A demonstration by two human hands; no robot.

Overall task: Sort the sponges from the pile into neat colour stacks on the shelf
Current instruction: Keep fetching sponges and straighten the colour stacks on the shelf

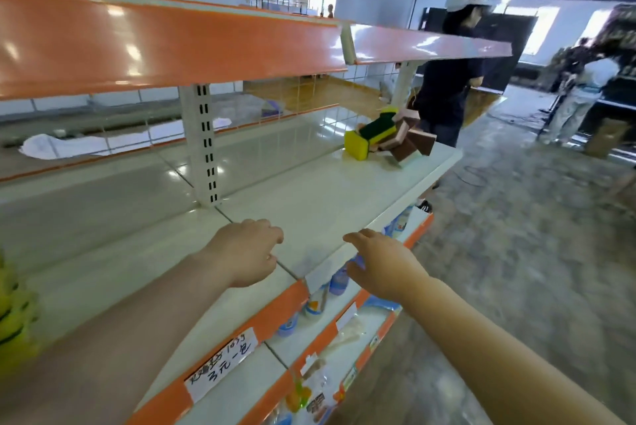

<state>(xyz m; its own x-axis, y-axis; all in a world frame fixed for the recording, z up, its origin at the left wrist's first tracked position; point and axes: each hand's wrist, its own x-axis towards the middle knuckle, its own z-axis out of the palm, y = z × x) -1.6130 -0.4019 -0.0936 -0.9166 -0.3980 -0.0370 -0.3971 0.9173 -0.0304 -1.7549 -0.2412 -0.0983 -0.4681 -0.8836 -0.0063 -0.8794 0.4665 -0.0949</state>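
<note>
Sponges (pixel 389 135) lie in a loose heap at the far right end of the white shelf (pixel 309 197), close to its front edge. Within the heap, yellow sponges with dark green scouring tops sit on the left, and pinkish-brown ones are tumbled at odd angles on the right.

Both of the person's bare arms reach forward over the near part of that shelf, well apart from the heap. Their left hand (pixel 246 250) hovers above the shelf surface with its fingers loosely curled, holding nothing. Their right hand (pixel 380 263) is over the shelf's front edge, palm down, fingers relaxed and slightly spread, also holding nothing.

At the left border of the view, a blurred stack of yellow sponges (pixel 13 314) shows on the same shelf. An orange-edged upper shelf (pixel 172 49) runs overhead. Lower shelves (pixel 320 331) below carry packaged goods and a handwritten price label (pixel 220 364). Another person in dark clothing (pixel 451 80) stands just beyond the shelf's far end, behind the heap.
</note>
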